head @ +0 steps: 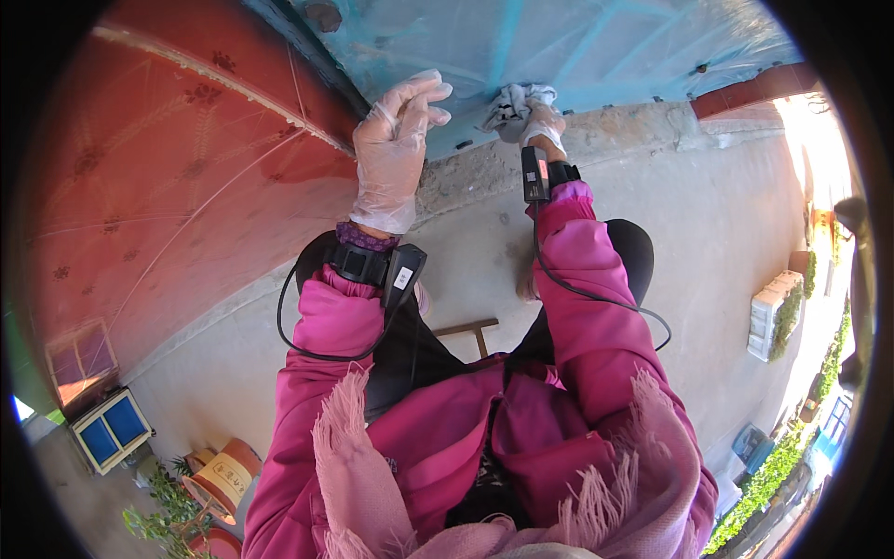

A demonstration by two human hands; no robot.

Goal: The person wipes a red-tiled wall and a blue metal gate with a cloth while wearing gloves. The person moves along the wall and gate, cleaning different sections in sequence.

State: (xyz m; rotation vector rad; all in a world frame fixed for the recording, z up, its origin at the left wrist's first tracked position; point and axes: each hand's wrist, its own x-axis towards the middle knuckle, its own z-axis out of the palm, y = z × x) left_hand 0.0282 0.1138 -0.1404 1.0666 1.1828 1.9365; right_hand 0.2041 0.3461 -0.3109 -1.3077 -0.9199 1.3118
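In a thin clear plastic glove, my right hand point(545, 126) grips a crumpled grey-and-white cloth point(517, 105). The cloth rests against the lower part of a translucent blue plastic sheet point(614, 56), just above its bottom edge. My left hand point(392, 157), gloved the same way, is raised in front of the corner where the red wall point(188, 161) meets the blue sheet. Its fingers are bent and slightly apart, with nothing between them. A black wrist device with a cable sits on each forearm. Small dark fasteners dot the sheet's bottom edge.
A rough concrete ledge point(482, 175) runs under the sheet. Between my legs shows part of a brown stool-like frame point(471, 327). Potted plants with an orange-brown pot point(225, 478) stand at lower left, near a blue-paned frame point(112, 430). A white planter box point(772, 314) sits at right.
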